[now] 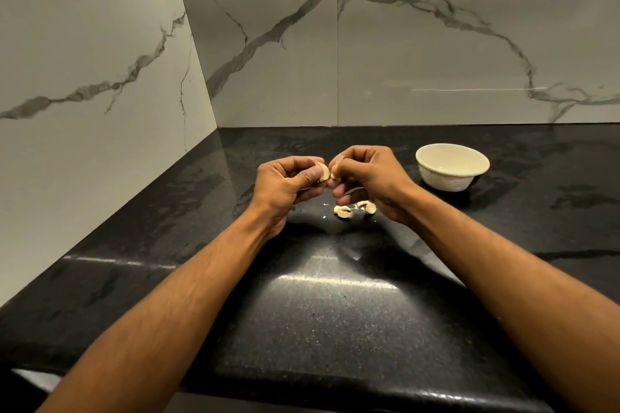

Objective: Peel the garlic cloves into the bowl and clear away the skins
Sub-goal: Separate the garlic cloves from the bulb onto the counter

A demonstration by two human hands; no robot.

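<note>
Both forearms reach in over the near edge of the counter to peel a garlic clove in mid-air.

Held above the middle of the counter, the left hand pinches the garlic clove between thumb and curled fingers, while the right hand has its fingertips nipped on the clove's tip, seemingly on a flap of skin. The clove looks pale cream, curved and small, its skin thin and papery. Below the hands lie loose scraps of skin on the dark stone. The bowl stands well to the right, toward the back edge, and looks empty. Judged risks: the slick clove could pop out of so small a pinch and skid across the counter, or the light skins could scatter and be missed against the speckled stone.
</note>
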